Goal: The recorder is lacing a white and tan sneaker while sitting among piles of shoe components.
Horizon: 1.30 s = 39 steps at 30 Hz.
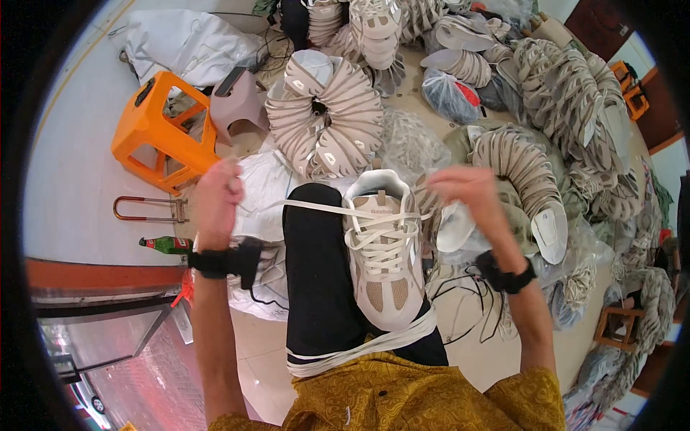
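Note:
A beige and white lace-up sneaker point(388, 284) rests on my black-trousered thigh, toe toward me. Its flat cream shoelace point(313, 207) crosses the upper in several rows, and one end stretches left over my other thigh. My left hand point(221, 194), fingers closed, grips that end out to the left of the shoe. On the right, my right hand point(468, 188) is raised beside the shoe's collar, smeared by motion. A short run of lace points toward it, but whether its fingers hold the lace is unclear. Several spare white laces point(359, 353) lie across my lap.
Fanned rings of shoe uppers point(348, 118) and more stacked uppers point(517, 161) cover the floor ahead and right. At the left stand an orange plastic stool point(136, 136), a greyish stool point(237, 100) and a green bottle point(169, 245). Black cables point(478, 298) lie by my right leg.

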{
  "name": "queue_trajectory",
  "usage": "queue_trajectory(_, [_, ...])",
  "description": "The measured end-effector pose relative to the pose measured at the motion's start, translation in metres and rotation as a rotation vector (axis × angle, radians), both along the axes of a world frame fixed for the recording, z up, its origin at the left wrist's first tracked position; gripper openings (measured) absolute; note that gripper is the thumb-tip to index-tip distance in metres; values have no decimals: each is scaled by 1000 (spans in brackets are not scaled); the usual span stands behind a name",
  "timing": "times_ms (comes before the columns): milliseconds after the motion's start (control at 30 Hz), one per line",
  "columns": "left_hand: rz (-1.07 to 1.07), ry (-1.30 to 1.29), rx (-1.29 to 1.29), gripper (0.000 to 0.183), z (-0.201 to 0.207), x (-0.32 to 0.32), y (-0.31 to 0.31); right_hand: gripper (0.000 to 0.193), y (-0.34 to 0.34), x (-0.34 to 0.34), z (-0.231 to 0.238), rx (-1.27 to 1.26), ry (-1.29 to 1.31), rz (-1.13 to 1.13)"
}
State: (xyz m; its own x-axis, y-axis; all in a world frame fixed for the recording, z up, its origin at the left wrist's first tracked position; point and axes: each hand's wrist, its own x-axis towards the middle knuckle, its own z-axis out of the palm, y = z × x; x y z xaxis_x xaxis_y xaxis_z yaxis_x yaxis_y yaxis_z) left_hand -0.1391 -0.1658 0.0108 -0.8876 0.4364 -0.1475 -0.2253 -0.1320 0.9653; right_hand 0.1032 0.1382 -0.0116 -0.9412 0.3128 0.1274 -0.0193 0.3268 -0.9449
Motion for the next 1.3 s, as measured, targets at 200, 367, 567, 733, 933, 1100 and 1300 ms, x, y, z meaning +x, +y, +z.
queue_trajectory(200, [-315,127,-370,18,-14,78,47,10,-84,-40,-5,947,-31,327])
queue_trajectory(367, [-432,338,-587,14,-25,101,55,10,-85,-24,-15,690,154,262])
queue_trajectory(567, [-277,675,-577,8,-35,114,58,8,-84,-24,-21,697,254,260])
queue_trajectory(733, [-178,718,-586,8,-41,125,63,6,-86,-21,-20,701,306,218])
queue_trajectory(933, [-199,1201,-683,4,-39,131,64,8,-91,-17,-24,568,273,187])
queue_trajectory(1100, [-380,1575,-891,11,-32,129,66,6,-79,-13,-25,696,444,203])
queue_trajectory(1300, [-502,1613,-886,10,-27,121,71,11,-48,8,-22,87,149,0])
